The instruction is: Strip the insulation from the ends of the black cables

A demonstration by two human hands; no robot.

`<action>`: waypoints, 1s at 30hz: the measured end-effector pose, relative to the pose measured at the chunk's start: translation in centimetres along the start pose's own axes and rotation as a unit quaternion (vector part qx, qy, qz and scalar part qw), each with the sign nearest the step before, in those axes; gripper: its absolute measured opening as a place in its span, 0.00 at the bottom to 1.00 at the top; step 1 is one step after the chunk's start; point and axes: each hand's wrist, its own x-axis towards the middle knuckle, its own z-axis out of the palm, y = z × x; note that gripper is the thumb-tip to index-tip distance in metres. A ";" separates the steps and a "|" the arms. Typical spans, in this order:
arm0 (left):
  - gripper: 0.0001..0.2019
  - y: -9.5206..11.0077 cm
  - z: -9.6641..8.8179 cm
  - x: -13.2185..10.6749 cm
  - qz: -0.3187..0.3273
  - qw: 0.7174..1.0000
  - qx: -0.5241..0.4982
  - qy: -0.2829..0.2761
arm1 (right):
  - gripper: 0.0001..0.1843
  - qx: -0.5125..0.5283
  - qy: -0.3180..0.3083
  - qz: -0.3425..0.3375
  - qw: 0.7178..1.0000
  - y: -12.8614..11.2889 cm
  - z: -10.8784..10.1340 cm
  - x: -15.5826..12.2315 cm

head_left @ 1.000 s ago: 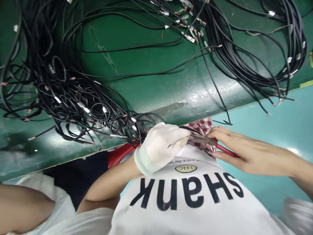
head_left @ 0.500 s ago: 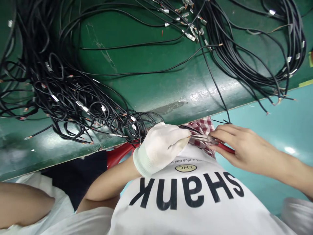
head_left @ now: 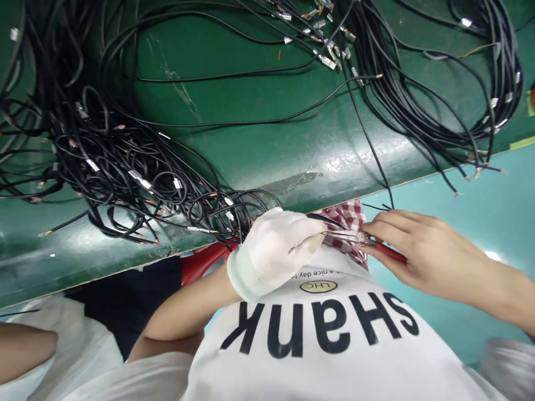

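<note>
My left hand [head_left: 276,248], in a white glove, is closed and pinches the end of a thin black wire [head_left: 334,221] just below the table's front edge. My bare right hand [head_left: 413,245] is closed round red-handled pliers [head_left: 371,245]. The pliers' metal jaws point left and meet the wire end at my left fingertips. Both hands hover over a red-and-white checked cloth [head_left: 349,217] in front of my white printed shirt.
A green table [head_left: 267,139] carries a big tangle of black wires [head_left: 125,167] at left and another bundle [head_left: 438,100] at right, with metal terminals [head_left: 328,55] at the top. A teal floor [head_left: 480,189] lies right. Another person's arm [head_left: 20,348] shows bottom left.
My right hand and the pliers have crept slightly left and up toward the gloved fingertips. The other person's arm at bottom left has drawn back toward the frame edge.
</note>
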 end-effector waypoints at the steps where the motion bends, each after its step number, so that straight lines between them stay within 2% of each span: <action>1: 0.10 0.0 0.0 0.0 -0.001 1.000 -0.001 -0.001 | 0.12 0.001 0.000 -0.001 1.000 0.0 0.0 0.0; 11: 0.11 -0.1 0.0 -0.1 0.005 1.000 0.023 -0.012 | 0.13 0.084 -0.033 0.013 0.996 0.1 -0.4 0.2; 30: 0.12 0.3 -0.2 0.0 0.007 0.999 0.048 -0.005 | 0.12 0.021 -0.003 0.003 1.000 -0.4 -0.1 -0.1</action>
